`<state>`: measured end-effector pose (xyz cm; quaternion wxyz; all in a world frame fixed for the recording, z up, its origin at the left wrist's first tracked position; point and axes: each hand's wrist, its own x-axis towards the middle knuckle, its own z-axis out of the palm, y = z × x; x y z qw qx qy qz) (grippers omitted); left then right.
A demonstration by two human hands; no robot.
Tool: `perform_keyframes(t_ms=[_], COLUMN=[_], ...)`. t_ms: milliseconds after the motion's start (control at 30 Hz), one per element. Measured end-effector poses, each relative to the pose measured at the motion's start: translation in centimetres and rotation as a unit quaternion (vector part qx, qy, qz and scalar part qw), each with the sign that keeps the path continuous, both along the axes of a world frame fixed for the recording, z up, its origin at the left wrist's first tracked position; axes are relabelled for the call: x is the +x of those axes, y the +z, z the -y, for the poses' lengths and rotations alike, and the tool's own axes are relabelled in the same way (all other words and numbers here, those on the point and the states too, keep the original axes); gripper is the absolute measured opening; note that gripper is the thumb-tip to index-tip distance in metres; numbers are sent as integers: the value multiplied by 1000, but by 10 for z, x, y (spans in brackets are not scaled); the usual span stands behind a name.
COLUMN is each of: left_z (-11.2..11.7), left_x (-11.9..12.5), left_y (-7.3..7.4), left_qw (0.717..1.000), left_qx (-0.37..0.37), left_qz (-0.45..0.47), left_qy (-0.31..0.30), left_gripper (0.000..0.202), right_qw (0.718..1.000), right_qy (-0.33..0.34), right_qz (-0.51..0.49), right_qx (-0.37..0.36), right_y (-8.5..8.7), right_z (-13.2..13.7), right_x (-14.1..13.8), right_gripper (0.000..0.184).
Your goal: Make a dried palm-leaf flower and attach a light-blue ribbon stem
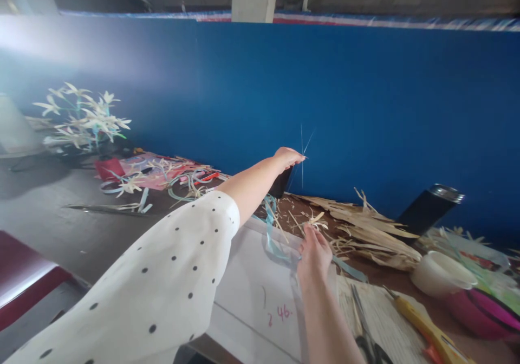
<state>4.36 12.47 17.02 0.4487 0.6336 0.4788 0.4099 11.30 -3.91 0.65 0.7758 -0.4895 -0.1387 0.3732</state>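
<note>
My left hand [289, 157] is stretched far forward over the table, its fingers pinched at several thin, pale, wire-like strands [302, 136] that show against the blue panel. Just below it stands a black container [280, 184], partly hidden by my forearm. Closer in, my right hand [315, 253] is closed around the base of a small flower [318, 222] with pale and yellowish strips. Under my forearms lies a white sheet [255, 288] with red handwriting.
Dried husks [365, 223] and scraps lie along the blue panel [365, 98]. At right are a black flask [426, 209], a white cup [442, 274], a magenta bowl [479, 312], scissors [363, 320] and a yellow-handled tool [422, 326]. Finished-looking white flowers [95, 117] stand far left.
</note>
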Motion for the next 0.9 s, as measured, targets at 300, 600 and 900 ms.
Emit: perform_keyframes(t_ms=[300, 600, 900], left_z=[-8, -1, 19], left_x=[2, -1, -20], left_y=[-12, -4, 37], left_qw=[989, 971, 954], left_qx=[104, 183, 293], left_qz=[-105, -137, -45], left_qy=[-5, 62, 46], left_gripper=[13, 15, 26], right_qw=[1000, 999, 999], right_qy=[9, 16, 20], right_qz=[15, 41, 28], right_qx=[0, 0, -6], right_y=[0, -2, -5], right_z=[1, 0, 0], right_x=[0, 0, 1], right_gripper=[27, 32, 33])
